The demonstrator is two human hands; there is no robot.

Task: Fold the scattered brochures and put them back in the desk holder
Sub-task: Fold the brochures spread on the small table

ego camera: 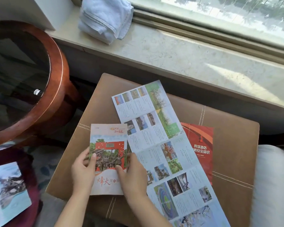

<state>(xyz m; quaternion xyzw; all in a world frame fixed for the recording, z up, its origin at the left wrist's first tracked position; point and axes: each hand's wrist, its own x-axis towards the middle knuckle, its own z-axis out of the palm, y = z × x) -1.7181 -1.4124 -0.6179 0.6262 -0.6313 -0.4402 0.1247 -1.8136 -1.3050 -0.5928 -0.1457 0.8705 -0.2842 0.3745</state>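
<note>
A folded brochure [108,145] with a red gate photo and red lettering lies near the front left of a brown leather stool [233,161]. My left hand [83,169] pinches its left edge, thumb on the cover. My right hand [133,174] grips its right edge, thumb on the cover as well. A long unfolded brochure [162,145] with many small photos stretches diagonally across the stool, to the right of my hands. A red folded brochure [201,145] lies partly under its right side. No desk holder is in view.
A round dark wooden table [56,76] with a glass top stands at the left. A folded white towel [105,18] sits on the stone window sill [187,51]. A printed photo sheet [7,190] lies at the lower left. A white cushion [272,185] borders the stool's right.
</note>
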